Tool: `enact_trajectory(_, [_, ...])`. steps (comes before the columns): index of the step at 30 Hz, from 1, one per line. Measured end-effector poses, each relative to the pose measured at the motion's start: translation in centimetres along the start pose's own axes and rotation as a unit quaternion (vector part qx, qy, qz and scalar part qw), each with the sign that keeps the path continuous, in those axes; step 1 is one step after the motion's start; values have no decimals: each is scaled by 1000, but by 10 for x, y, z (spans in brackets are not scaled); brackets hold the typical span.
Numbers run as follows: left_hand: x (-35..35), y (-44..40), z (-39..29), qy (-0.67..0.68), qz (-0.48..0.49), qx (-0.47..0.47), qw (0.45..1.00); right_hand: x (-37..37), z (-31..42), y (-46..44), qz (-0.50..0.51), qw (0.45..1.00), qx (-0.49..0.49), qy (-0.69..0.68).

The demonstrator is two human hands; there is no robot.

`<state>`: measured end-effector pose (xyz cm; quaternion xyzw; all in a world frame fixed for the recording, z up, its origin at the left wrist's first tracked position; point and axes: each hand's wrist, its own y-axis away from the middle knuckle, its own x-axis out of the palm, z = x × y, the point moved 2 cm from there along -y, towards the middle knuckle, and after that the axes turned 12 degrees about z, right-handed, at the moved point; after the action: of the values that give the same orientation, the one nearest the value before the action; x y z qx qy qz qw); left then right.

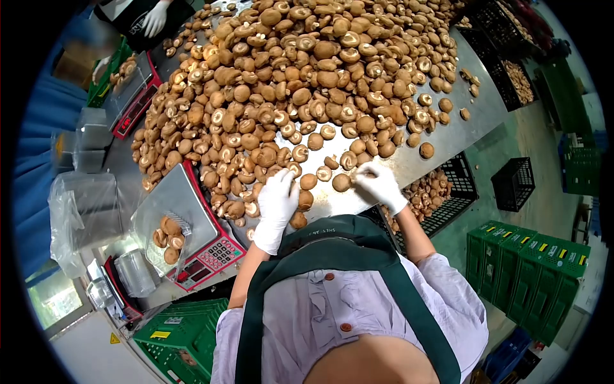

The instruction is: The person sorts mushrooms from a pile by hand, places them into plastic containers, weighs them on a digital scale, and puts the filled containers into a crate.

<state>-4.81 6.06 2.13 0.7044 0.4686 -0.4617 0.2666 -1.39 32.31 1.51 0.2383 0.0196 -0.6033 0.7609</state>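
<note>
Shiny metal table [454,136] beneath rounded brown mushrooms [300,96]

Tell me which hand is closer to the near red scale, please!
Left. The left hand is just to the right of the near red scale; the right hand is farther across, beyond the left hand.

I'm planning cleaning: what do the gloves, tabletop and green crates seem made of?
Gloves: perhaps rubber, matte, fitting closely with wrinkles.
Tabletop: likely steel, smooth, given its grey sheen and glare.
Green crates: apparently moulded plastic, satin, from their uniform colour and shape.
</note>
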Motion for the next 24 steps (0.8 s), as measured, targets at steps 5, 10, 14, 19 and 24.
enact_trajectory(5, [40, -8, -12, -49, 130, 35, 990, 64, -29, -12, -64, 937, -89, 332])
enact_trajectory(10, [42, -12, -18, -11, 86, 52, 995, 48, -13, -9, 18, 976, -12, 216])
enact_trajectory(14, [49, -2, -10, 586, 192, -143, 774, 50, 1, -8, -7, 995, -59, -74])
enact_trajectory(19, [39, 5, -24, 901, 208, -250, 287, 34, 76, 1, 88, 974, -144, 150])
enact_trajectory(24, [46, 9, -9, 863, 140, -375, 307, 15, 14, -36, -74, 883, -136, 444])
